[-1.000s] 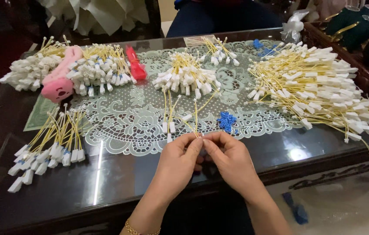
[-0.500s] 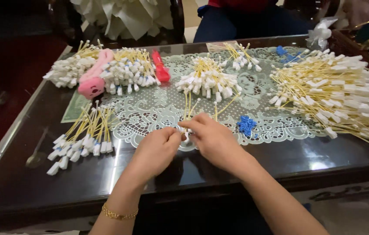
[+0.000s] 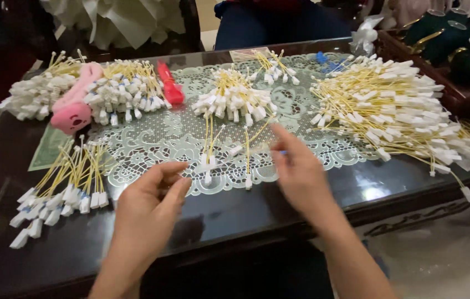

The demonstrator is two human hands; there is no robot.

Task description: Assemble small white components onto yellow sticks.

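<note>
Two hands hover over the near edge of the lace mat [image 3: 152, 138] in the head view, and neither is clamped on anything that I can make out. Your left hand [image 3: 149, 202] hangs with fingers loosely curled and empty; your right hand [image 3: 296, 169] is spread flat, its fingertips near a few loose yellow wires [image 3: 246, 152] that lie on the mat between your hands, each ending in a small white plug.

It looks as though you are between pieces, about to pick up one more; that calls for a fine pinch on a single thin, springy strand without dragging its neighbours.

A fanned bundle [image 3: 63, 185] lies on the glossy dark tabletop [image 3: 235, 216] by your left hand, and a large tangled heap [image 3: 401, 111] sits to your right. A soft pink plush piece [image 3: 74, 108] rests far left.
</note>
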